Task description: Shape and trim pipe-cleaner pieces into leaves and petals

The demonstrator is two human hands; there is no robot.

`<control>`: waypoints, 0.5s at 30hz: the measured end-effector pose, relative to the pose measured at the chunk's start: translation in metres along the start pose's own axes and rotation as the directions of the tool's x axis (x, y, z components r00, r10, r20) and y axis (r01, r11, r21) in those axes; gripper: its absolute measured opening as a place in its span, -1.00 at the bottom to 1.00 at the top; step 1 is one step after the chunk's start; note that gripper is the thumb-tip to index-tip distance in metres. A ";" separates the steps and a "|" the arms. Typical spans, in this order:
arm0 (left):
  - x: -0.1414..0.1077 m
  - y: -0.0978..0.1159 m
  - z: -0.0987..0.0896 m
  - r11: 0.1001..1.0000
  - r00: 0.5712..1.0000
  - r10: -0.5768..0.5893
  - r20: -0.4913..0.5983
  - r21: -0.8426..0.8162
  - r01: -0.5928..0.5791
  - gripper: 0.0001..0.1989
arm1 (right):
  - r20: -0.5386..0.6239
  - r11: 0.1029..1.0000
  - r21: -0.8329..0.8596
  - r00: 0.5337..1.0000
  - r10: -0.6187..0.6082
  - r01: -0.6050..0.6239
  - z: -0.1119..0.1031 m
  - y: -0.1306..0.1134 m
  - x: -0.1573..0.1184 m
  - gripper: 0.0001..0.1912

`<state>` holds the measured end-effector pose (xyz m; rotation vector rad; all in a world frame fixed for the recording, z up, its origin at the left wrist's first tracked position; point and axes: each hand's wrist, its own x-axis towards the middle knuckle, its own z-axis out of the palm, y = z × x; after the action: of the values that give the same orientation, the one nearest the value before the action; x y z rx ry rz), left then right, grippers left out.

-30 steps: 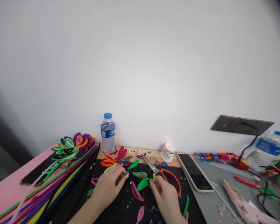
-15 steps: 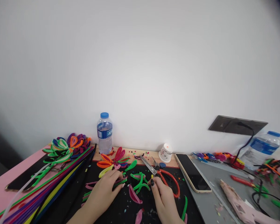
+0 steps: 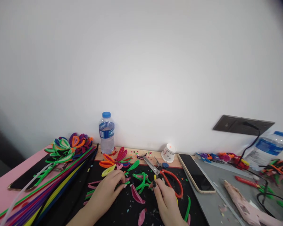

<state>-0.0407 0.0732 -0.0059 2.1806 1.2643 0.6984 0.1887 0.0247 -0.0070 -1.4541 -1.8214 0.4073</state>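
Head view: fuzzy, curved green pipe cleaners lie between the curled left hand and right hand, whose grips I cannot tell, near pointed, orange-handled metal scissors.

We hold both hands low in the near middle, apart from each other. Our left hand shows its back, fingers curled above the thumb, its forearm slanting in from near left. Our right hand bends its fingers inward, a dark nail on its thumb.
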 end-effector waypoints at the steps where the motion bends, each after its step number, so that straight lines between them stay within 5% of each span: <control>1: 0.000 0.000 0.000 1.000 1.000 0.006 0.001 -0.005 -0.006 -0.90 | 0.001 1.000 0.004 1.000 0.002 -0.002 0.000 0.000 0.000 -0.68; 9: 0.001 -0.001 -0.001 1.000 0.998 0.019 -0.058 0.005 -0.019 -0.89 | 0.010 1.000 0.008 1.000 0.002 -0.002 0.000 0.000 0.000 -0.66; 15: 0.000 0.002 0.000 1.000 1.000 0.011 0.017 -0.011 -0.010 -0.91 | 0.014 1.000 0.012 1.000 0.000 -0.001 0.001 0.001 0.000 -0.67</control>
<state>-0.0396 0.0721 -0.0042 2.1815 1.2387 0.6883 0.1885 0.0248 -0.0084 -1.4470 -1.8268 0.4291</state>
